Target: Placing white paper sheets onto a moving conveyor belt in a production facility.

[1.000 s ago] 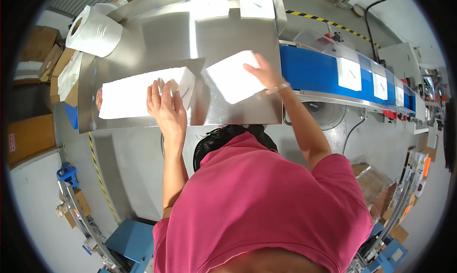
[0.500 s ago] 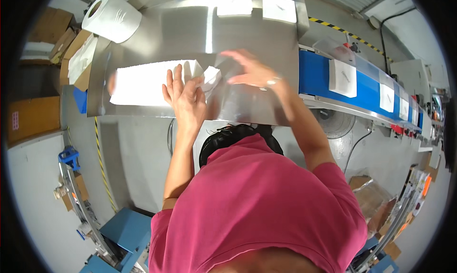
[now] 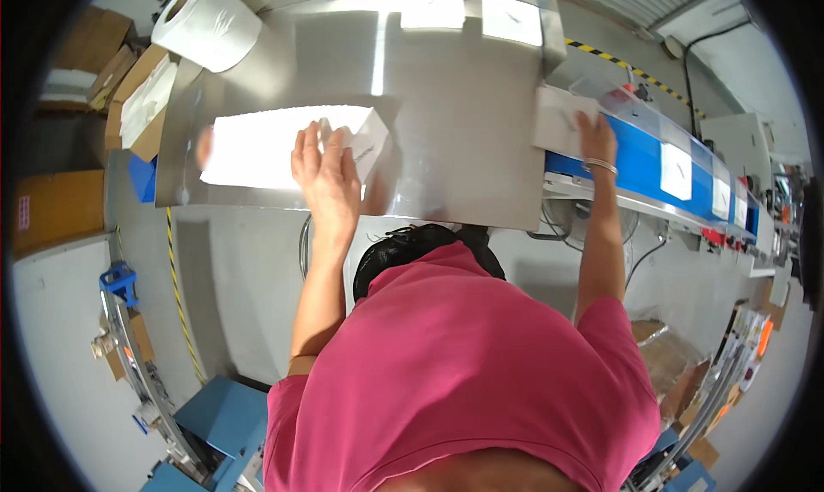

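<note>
A long row of white, soft-edged paper packs (image 3: 257, 150) lies on the steel table (image 3: 455, 114). Its right end face carries a small dark mark. My left hand (image 3: 329, 170) rests over that end, fingers stretched and a little apart on the top. At the right edge of the table, my right hand (image 3: 598, 142), with a bracelet at the wrist, grips the right side of a single white pack (image 3: 560, 121). This pack spans the table edge and the start of the blue conveyor belt (image 3: 637, 148). My right fingertips are slightly blurred.
Further along the belt several white packs (image 3: 675, 171) stand spaced out behind a clear guard. Two white sheets or packs (image 3: 432, 4) lie at the table's back. A large white roll (image 3: 210, 28) stands back left, beside an open cardboard box (image 3: 142, 106).
My right hand has swung right from mid-table to the belt's start and now holds a pack there. Packs on the belt shifted along. My left hand stays at the row's end.
</note>
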Demonstrator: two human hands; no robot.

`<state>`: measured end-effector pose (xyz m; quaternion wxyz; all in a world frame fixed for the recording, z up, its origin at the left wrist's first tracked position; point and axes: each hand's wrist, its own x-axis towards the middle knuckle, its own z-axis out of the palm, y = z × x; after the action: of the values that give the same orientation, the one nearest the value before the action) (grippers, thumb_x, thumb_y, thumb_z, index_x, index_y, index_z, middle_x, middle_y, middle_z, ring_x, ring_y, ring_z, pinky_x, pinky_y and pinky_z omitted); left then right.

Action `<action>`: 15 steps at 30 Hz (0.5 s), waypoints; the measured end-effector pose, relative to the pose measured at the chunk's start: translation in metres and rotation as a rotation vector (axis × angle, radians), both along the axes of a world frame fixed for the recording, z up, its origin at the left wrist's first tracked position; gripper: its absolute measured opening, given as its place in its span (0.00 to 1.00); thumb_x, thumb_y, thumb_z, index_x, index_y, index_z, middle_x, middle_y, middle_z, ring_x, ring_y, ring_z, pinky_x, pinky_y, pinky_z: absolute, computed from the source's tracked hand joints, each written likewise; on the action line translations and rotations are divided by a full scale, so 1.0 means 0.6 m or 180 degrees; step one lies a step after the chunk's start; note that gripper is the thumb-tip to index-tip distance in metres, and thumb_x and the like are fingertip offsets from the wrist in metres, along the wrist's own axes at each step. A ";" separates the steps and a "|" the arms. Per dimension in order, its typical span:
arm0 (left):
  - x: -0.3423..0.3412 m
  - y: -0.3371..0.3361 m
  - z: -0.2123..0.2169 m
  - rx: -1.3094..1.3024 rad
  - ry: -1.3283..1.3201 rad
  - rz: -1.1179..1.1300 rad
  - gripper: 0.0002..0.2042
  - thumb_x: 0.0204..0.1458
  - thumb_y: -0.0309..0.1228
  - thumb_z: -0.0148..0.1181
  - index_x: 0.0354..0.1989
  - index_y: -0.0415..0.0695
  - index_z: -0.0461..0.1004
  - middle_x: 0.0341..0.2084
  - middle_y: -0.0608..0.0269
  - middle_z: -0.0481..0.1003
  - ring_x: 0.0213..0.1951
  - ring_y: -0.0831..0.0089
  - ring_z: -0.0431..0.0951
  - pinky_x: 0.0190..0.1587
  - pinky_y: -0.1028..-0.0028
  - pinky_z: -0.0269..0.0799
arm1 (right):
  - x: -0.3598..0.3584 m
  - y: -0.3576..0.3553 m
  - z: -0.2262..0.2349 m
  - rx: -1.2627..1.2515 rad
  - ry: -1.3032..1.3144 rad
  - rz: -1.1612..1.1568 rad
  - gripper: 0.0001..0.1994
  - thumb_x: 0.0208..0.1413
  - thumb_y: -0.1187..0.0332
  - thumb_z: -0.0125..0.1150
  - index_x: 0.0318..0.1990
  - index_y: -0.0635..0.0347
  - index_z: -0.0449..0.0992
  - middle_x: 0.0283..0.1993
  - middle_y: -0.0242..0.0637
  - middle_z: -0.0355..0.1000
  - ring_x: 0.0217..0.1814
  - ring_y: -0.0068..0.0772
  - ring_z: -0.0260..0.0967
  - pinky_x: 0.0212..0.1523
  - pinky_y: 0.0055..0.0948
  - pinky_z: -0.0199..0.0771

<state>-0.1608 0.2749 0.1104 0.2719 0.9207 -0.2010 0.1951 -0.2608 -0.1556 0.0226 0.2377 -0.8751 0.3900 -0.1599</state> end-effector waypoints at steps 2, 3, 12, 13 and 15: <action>0.001 0.000 -0.007 0.0020 -0.0018 -0.0007 0.14 0.48 0.21 0.57 0.45 0.43 0.76 0.58 0.48 0.63 0.62 0.47 0.58 0.62 0.47 0.50 | -0.004 -0.023 -0.012 -0.0714 -0.0044 -0.0221 0.21 0.53 0.55 0.61 0.44 0.66 0.72 0.44 0.53 0.72 0.45 0.53 0.69 0.49 0.43 0.69; -0.001 0.001 -0.006 0.0029 -0.0023 0.0026 0.14 0.48 0.21 0.57 0.45 0.43 0.76 0.58 0.48 0.63 0.62 0.47 0.58 0.62 0.47 0.50 | 0.006 0.005 0.019 -0.1362 -0.0248 -0.0084 0.22 0.51 0.57 0.63 0.46 0.65 0.72 0.45 0.53 0.72 0.47 0.53 0.69 0.50 0.43 0.68; -0.004 -0.003 0.011 0.0248 0.0198 -0.0368 0.14 0.45 0.23 0.58 0.43 0.49 0.77 0.63 0.50 0.58 0.67 0.47 0.49 0.64 0.43 0.37 | 0.196 0.360 0.097 0.2124 -0.0084 0.3822 0.28 0.47 0.65 0.68 0.57 0.55 0.67 0.65 0.38 0.56 0.66 0.36 0.56 0.58 0.36 0.66; -0.006 -0.008 0.018 0.0229 0.0233 -0.0344 0.16 0.46 0.25 0.59 0.46 0.48 0.76 0.63 0.49 0.57 0.67 0.46 0.48 0.64 0.43 0.37 | 0.209 0.365 0.083 0.2002 -0.0067 0.4033 0.28 0.48 0.65 0.67 0.58 0.55 0.66 0.66 0.38 0.53 0.66 0.37 0.55 0.58 0.35 0.66; -0.008 -0.008 0.020 0.0230 0.0219 -0.0186 0.22 0.48 0.32 0.61 0.54 0.46 0.70 0.64 0.43 0.53 0.67 0.43 0.46 0.65 0.43 0.36 | 0.196 0.353 0.072 0.2336 -0.0098 0.3753 0.27 0.53 0.64 0.64 0.59 0.59 0.64 0.59 0.38 0.61 0.60 0.31 0.61 0.56 0.30 0.66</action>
<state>-0.1656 0.2700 0.1226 0.2508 0.9298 -0.2253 0.1479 -0.1434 0.0561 0.0656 0.5709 -0.8016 -0.1251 0.1258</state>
